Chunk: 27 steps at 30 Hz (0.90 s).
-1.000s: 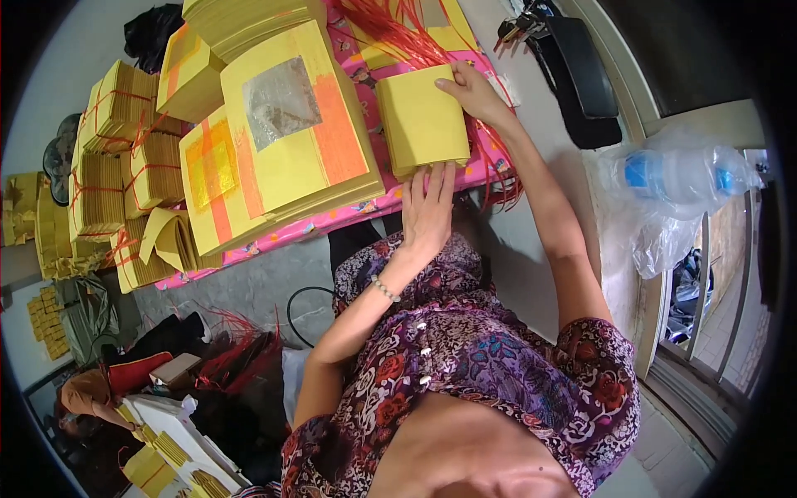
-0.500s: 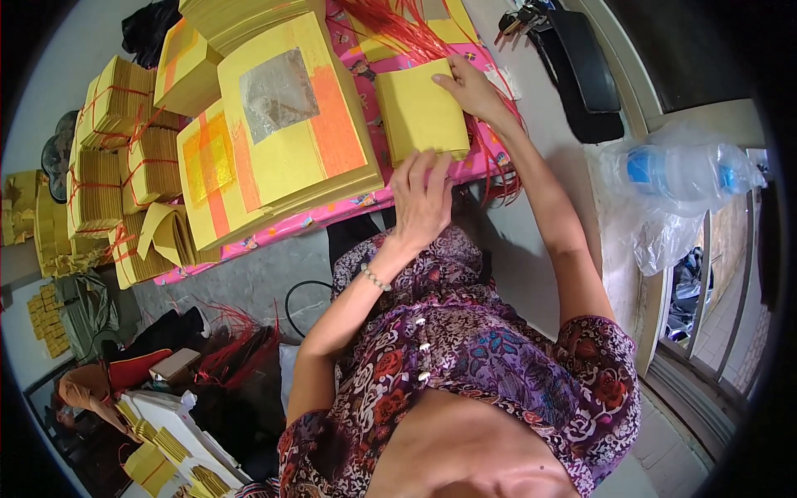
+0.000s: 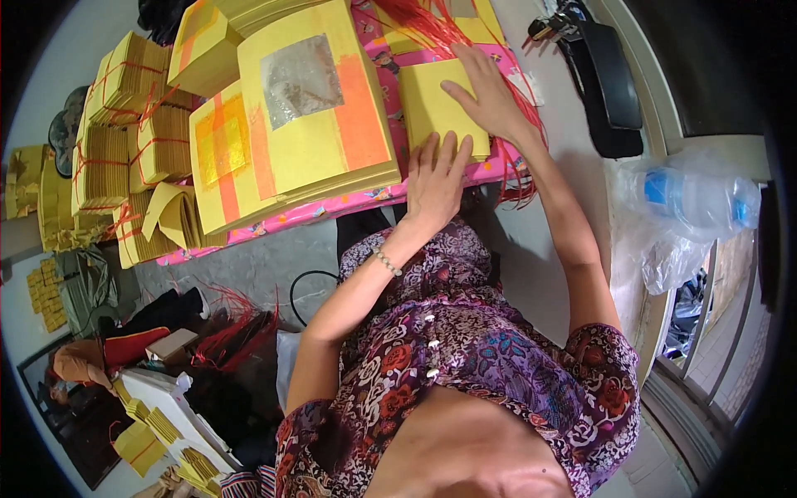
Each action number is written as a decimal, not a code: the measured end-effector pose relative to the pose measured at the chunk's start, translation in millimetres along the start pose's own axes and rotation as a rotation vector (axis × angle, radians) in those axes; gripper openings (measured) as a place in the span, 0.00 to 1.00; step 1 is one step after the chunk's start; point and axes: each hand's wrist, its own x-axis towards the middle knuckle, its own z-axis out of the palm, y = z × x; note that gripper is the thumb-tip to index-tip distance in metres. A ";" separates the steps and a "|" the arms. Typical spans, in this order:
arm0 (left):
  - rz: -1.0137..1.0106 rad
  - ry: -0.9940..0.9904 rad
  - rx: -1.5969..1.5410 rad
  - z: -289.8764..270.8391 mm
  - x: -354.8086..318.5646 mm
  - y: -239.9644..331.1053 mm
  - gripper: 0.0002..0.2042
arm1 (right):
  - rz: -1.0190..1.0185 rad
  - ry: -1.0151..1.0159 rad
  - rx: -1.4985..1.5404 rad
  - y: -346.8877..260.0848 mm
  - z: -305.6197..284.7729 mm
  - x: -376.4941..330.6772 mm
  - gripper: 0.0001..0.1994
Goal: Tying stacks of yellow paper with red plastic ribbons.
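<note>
A folded-looking square pad of yellow paper lies on the pink patterned table cover in front of me. My left hand rests at its near edge with the fingers stretched over the paper. On the pad's right side lies my right hand, fingers extended flat toward the far corner and thumb apart on top. Neither hand is wrapped round anything. Beyond my right fingers is a bundle of thin red strips, with strands trailing down past the pad's right side.
Large yellow paper stacks with orange bands and a silver patch stand left of the pad. Further left are several tied paper bundles. Keys and a black case lie right. A bagged plastic bottle hangs by the doorway.
My right hand has flattened, its fingers now extended along the pad's right side rather than bent at the far corner. My left hand stays at the near edge. The whole view has shifted slightly.
</note>
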 end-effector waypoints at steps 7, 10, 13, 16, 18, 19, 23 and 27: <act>-0.004 -0.004 -0.102 -6.5 1.5 4.4 0.35 | 0.053 -0.176 -0.060 11.3 22.4 -15.6 0.32; -0.021 -0.062 -0.036 -13.2 4.9 6.0 0.36 | 0.071 -0.193 -0.024 12.4 20.6 -14.4 0.31; -0.034 -0.049 -0.103 -26.2 15.1 10.1 0.31 | -0.002 -0.059 0.000 5.7 5.3 -6.0 0.27; -0.049 -0.033 -0.146 -34.3 20.3 11.9 0.26 | 0.000 0.043 0.054 -36.6 -37.9 14.7 0.21; -0.070 -0.018 -0.164 -34.5 20.6 12.3 0.25 | -0.017 0.085 0.157 -75.1 -61.2 24.0 0.16; -0.072 -0.012 -0.164 -36.4 20.7 13.0 0.25 | -0.046 -0.029 0.270 -89.5 -69.3 25.8 0.15; -0.022 0.086 -0.220 -44.8 14.8 17.9 0.23 | -0.210 -0.150 0.366 -124.6 -73.9 24.9 0.15; 0.043 0.095 -0.338 -76.5 -2.9 24.7 0.19 | -0.379 -0.220 0.310 -143.7 -68.9 27.4 0.17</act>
